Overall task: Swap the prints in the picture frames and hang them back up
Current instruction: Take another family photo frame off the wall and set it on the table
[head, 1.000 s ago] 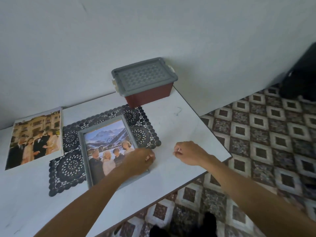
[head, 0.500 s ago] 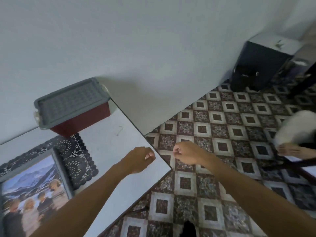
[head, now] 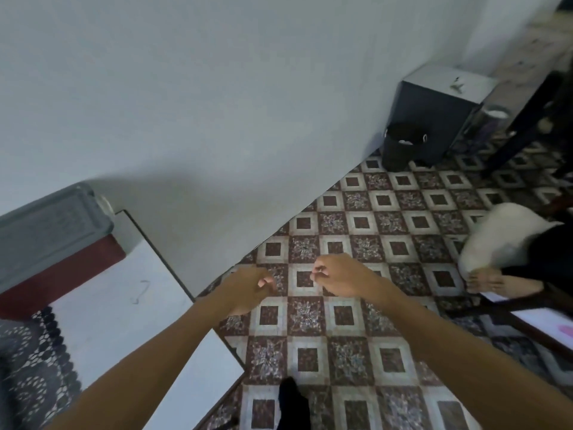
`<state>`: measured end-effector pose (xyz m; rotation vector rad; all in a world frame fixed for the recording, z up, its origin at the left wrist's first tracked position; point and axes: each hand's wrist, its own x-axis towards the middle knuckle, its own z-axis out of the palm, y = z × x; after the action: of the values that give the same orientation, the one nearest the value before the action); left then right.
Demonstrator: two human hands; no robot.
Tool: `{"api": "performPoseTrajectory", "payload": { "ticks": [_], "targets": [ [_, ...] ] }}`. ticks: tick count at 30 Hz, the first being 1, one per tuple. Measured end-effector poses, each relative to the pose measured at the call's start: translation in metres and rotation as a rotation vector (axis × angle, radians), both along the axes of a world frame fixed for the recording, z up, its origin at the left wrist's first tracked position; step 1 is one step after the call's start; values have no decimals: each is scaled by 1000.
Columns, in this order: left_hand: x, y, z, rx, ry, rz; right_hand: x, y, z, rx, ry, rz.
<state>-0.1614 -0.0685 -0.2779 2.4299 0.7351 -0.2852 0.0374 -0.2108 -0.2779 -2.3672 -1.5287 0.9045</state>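
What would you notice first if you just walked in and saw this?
Two bare hands meet in the middle of the picture. The left hand and right hand are close together with curled fingers and nothing visible in them, above a floor of brown and cream patterned tiles. At the left edge, a red box with a grey lid sits on a white table.

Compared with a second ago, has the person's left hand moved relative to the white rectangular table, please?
Yes. The left hand moved rightward off the white table, past its edge, over the patterned tiled floor.
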Motion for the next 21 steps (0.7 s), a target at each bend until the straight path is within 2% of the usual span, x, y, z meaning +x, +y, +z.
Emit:
{"api": "performPoseTrajectory", "payload": {
  "ticks": [11,21],
  "targets": [
    [87,96,9,35,-80,78,93,102,13,58,-13,70],
    [117,205,69,140,-168,210,148,235,71,200,-13,145]
  ]
}}
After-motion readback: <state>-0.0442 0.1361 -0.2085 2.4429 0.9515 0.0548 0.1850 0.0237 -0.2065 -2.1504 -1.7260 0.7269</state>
